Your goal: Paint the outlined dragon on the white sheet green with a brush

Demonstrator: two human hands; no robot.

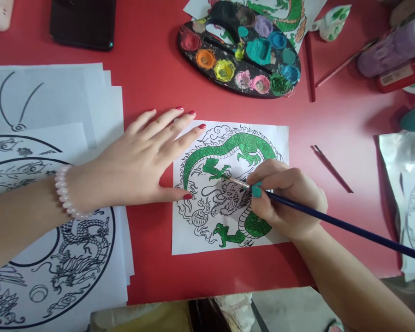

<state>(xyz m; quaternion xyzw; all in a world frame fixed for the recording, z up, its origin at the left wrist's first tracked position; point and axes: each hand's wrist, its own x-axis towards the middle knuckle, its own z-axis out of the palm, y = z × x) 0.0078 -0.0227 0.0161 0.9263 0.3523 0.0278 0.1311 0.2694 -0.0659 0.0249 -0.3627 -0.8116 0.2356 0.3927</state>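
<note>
Dragon sheet (228, 162) is on bench (152, 267); your R hand (290, 198) pinches blue brush (332, 222), tip at sheet's green claw (212, 170). Your L hand (148, 157), flat w/ fingers splayed, overlaps sheet's L edge. Palette (242, 67) is beyond sheet.

Beaded bracelet (62, 192), red and teal nails (256, 191)
</note>
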